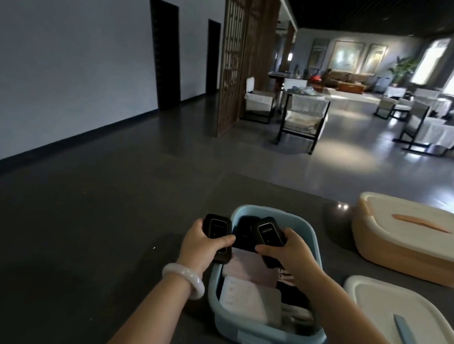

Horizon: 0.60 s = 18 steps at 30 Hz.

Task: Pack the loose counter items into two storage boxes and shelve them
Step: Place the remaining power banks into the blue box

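Fingers (223,240) clench: left hand (203,243) grips one device (217,225) at the box's (263,336) ten o'clock rim, right hand (287,251) another device (268,233) over twelve o'clock, both seemingly rigid, slick, light, best pinched across their long edges.

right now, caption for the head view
Left hand and right hand each hold a black device at the blue storage box.

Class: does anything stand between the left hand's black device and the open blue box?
Nothing visible does. The left hand holds the black device beside the left rim of the blue box; it stands open.
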{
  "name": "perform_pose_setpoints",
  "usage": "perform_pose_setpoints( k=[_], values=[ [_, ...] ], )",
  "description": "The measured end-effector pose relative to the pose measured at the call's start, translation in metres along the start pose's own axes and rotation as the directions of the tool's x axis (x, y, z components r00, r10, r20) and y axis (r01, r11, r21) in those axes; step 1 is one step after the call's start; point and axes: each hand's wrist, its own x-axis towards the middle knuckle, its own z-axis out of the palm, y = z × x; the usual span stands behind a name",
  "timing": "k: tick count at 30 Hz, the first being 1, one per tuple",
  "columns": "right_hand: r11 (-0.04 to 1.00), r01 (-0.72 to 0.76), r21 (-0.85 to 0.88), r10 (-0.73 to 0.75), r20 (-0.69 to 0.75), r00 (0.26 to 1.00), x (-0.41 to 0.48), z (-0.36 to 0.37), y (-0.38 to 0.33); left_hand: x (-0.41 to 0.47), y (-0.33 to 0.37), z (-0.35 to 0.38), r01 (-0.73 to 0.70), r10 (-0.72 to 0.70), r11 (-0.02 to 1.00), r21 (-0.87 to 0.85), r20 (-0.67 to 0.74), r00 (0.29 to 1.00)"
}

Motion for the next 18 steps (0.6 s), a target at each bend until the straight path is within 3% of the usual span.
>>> perform_pose_setpoints(
  k=[7, 13, 18],
  values=[
    [0.970, -0.016, 0.243, 0.041, -0.100, 0.994, 0.042, -0.007, 0.007, 0.049, 0.003, 0.019, -0.063, 0.058, 0.991, 0.115, 0.047, 0.997],
    [0.934, -0.003, 0.357, 0.050, -0.122, 0.991, 0.070, -0.005, 0.014, 0.063, 0.000, 0.032, -0.115, 0.106, 0.969, 0.218, 0.055, 0.993],
    [0.914, 0.044, 0.404, 0.051, -0.220, 0.974, 0.087, -0.008, 0.023, 0.069, -0.003, 0.037, -0.122, 0.115, 0.965, 0.233, 0.045, 0.992]
  ],
)
